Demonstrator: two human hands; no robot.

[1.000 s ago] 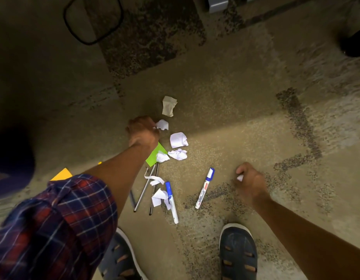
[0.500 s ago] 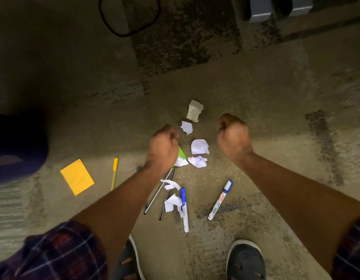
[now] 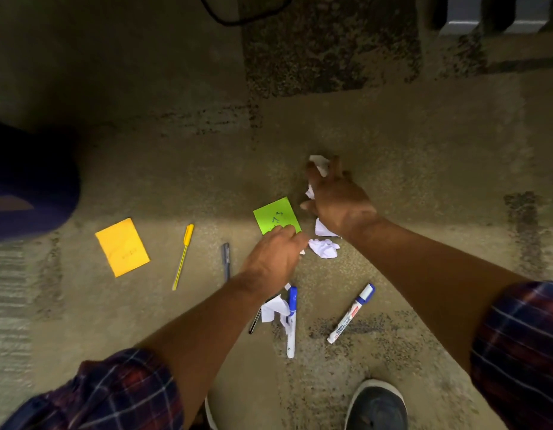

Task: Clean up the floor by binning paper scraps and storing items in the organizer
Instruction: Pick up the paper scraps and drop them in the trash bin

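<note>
A crumpled white paper scrap (image 3: 320,164) lies on the carpet (image 3: 393,169) just beyond the green sticky note (image 3: 276,216), and the right hand (image 3: 337,197) has its fingers curled loosely round it, touching it; whether they grip it firmly I cannot tell, the hand being blurred. More white scraps show under that hand's palm side, and another crumpled scrap (image 3: 324,248) sits just right of the note's near corner. The left hand (image 3: 273,256) rests, partly closed, on the note's near edge, fingertips touching it; what it holds, if anything, is hidden. Nearer than the note lie two blue-capped markers (image 3: 291,321) (image 3: 351,313) with torn paper bits (image 3: 272,308). Left of the note lie a grey pen (image 3: 226,260), a yellow pen (image 3: 182,257) and an orange sticky pad (image 3: 122,247).
</note>
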